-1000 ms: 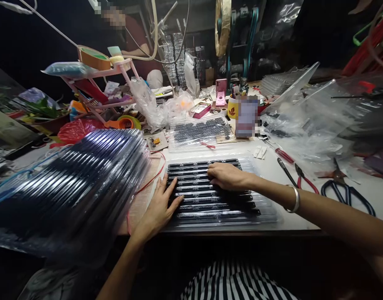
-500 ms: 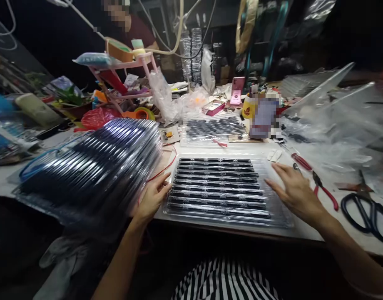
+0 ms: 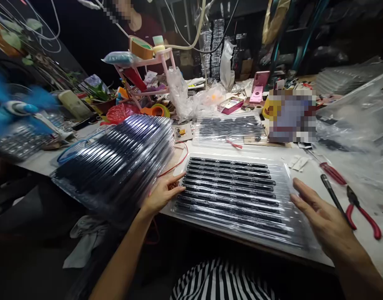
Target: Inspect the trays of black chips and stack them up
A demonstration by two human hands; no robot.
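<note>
A clear plastic tray (image 3: 285,187) lies on the worktable in front of me, with rows of dark, narrow strips (image 3: 229,185) under shiny plastic. My left hand (image 3: 160,196) is at its left edge, index finger and thumb stretched apart, their tips touching the rim. Beside the right edge is my right hand (image 3: 324,221), open, thumb and fingers apart and pointing at the tray; whether they touch it I cannot tell. A tall, slanting stack of similar trays (image 3: 116,162) stands left of my left hand. Behind, another filled tray (image 3: 230,127) lies flat.
Red-handled pliers (image 3: 354,200), a black pen-like tool (image 3: 332,191) and a red-handled screwdriver (image 3: 333,173) lie at the right. A blue fan (image 3: 21,108) stands far left. A pink rack (image 3: 144,60) holds tape rolls. Plastic sheets (image 3: 360,125) heap at right. A person (image 3: 147,29) is behind.
The view has swung left, so things appear farther right, and the fan shows more fully. My right hand looks tilted more sideways at the tray's edge. The tray still lies between my hands.
</note>
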